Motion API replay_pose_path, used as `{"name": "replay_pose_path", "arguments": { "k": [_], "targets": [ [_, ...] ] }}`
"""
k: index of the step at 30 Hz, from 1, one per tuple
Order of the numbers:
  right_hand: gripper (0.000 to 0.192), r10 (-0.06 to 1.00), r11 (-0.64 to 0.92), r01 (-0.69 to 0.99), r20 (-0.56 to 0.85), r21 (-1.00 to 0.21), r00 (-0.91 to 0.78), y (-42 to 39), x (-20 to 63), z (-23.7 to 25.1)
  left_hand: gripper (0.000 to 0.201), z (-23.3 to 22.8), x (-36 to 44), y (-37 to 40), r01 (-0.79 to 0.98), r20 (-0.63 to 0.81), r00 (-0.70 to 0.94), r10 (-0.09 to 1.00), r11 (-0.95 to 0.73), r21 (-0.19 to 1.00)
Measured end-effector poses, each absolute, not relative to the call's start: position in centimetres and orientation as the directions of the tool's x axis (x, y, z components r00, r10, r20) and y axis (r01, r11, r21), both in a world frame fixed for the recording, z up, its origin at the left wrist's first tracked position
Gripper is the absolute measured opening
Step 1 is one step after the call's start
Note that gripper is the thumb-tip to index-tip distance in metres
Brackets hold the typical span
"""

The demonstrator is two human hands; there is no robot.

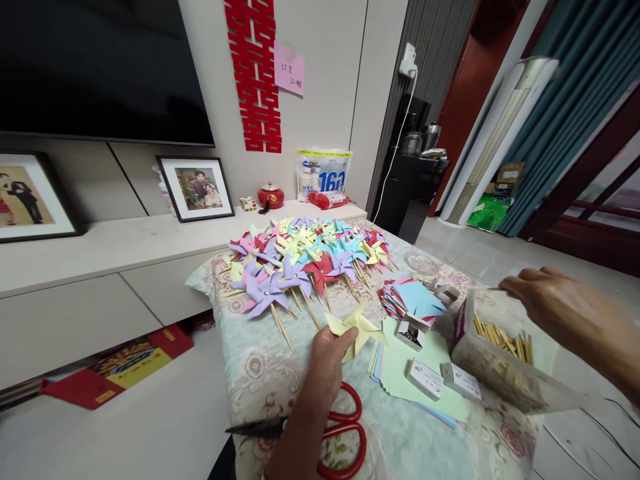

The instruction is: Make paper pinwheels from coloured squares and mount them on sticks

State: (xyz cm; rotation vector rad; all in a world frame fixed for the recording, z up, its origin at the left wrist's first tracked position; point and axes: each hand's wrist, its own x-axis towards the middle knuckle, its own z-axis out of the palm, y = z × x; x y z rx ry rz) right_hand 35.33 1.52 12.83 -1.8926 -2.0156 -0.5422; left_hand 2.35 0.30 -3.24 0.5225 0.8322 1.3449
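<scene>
My left hand (pixel 330 357) pinches a pale yellow paper pinwheel (pixel 360 331) by one side, and no stick shows on it. Below that hand lie scissors (pixel 350 423) with red handles, partly covered by my forearm. My right hand (pixel 537 293) is closed above a clear plastic box (pixel 500 377) of short wooden sticks (pixel 500 340). A thin, blurred stick (pixel 485 288) juts left from its fingers. Finished-looking pinwheels (pixel 300 250) in several colours lie heaped on the far part of the table, their wooden sticks pointing toward me.
Green paper sheets (pixel 400 373) carry small white boxes (pixel 425 379) and an opened box of small metal pieces (pixel 411 333). Cut coloured paper squares (pixel 417 299) lie behind. A flowered tablecloth (pixel 270 387) covers the table. Beyond it, a white cabinet (pixel 150 243) holds framed photos (pixel 197 189).
</scene>
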Motion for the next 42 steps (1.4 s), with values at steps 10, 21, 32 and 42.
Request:
{"name": "replay_pose_path", "arguments": {
  "k": [10, 21, 32, 42],
  "targets": [
    [0.016, 0.989, 0.032, 0.204, 0.001, -0.979, -0.15, 2.5, 16.6, 3.2, 0.044, -1.2, 1.4, 0.2, -0.729, -0.05, -0.06, 0.997, -0.01, 0.685],
    [0.031, 0.89, -0.044, 0.136, -0.101, -0.99, -0.444, 1.9, 15.8, -0.5, 0.031, -2.4, 1.7, 0.8, -0.66, -0.097, -0.258, 0.961, -0.102, 0.745],
    [0.023, 0.974, 0.039, 0.081, 0.02, -0.996, -0.228, 2.4, 16.6, 0.2, 0.027, -2.7, 2.2, 0.4, -0.467, -0.088, -0.161, 0.983, 0.002, 0.884],
    [0.026, 0.96, -0.001, 0.076, -0.022, -0.997, -0.278, 2.7, 16.9, -0.4, 0.025, -3.1, 2.3, 0.5, -0.36, -0.094, -0.116, 0.989, 0.046, 0.932]
  ]
}}
